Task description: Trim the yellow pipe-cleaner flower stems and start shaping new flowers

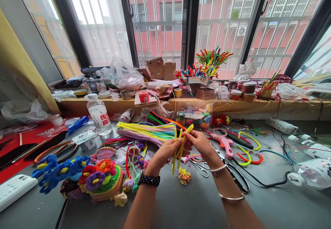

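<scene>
Several yellow pipe cleaners (180, 153) are gripped between my two hands above the grey table. My left hand (168, 150), with a black watch strap at the wrist, pinches them near the middle. Closed on their upper end is my right hand (198, 140), which wears bracelets. Just beyond the hands lies a bundle of yellow, purple and teal pipe cleaners (144, 131). A small yellow and pink fuzzy clump (184, 176) rests on the table below my hands. Next to it are the handles of scissors (203, 170).
Pipe-cleaner flowers (97, 180) sit at the left, near a water bottle (99, 115). A pink glue gun (224, 142) lies to the right, with black-handled scissors (239, 179) and a cable. Plastic bottles (312, 172) lie at the far right. Jars (248, 87) line the sill.
</scene>
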Demonstrator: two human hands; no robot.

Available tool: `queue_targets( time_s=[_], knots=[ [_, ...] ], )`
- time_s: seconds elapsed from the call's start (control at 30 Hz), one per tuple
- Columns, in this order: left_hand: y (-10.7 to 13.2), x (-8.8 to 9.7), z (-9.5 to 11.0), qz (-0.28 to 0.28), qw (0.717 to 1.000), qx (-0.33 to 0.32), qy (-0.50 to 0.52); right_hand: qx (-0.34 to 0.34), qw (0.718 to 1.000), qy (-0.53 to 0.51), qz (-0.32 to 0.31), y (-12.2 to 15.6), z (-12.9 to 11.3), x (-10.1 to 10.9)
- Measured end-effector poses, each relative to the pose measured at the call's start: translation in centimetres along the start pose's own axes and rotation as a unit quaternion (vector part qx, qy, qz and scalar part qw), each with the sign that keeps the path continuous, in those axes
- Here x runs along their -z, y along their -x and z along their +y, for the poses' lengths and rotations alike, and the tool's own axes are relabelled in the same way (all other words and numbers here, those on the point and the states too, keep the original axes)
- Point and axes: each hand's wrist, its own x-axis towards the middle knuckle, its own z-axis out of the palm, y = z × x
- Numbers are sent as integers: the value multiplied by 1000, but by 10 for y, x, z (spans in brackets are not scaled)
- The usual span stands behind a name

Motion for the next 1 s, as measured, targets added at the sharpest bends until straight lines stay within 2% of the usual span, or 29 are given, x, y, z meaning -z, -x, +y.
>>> queue_targets(
  time_s=[0.07,0.23,0.37,0.47,0.57,0.67,0.8,0.87,1.0],
  knots=[
    [-1,-1,-1,-8,1000,15,6,11,1000,21,12,-1,1,0],
    [-2,-2,0,16,1000,22,3,29,996,59,55,-2,4,3],
    [-5,-3,0,31,999,23,-10,43,983,158,88,1,-1,8],
    [-7,3,-2,78,997,12,-18,49,966,224,121,4,-7,16],
    [-9,14,-3,167,984,-18,-64,50,959,252,120,5,-11,27],
    [-6,25,-2,247,950,-47,-184,33,948,303,93,4,-10,36],
    [1,33,1,318,861,-57,-392,2,932,363,21,2,-5,37],
    [4,34,2,331,826,-42,-454,-5,927,375,1,2,-3,34],
    [6,34,3,329,784,-15,-527,-15,916,400,-33,3,-1,27]
  ],
)
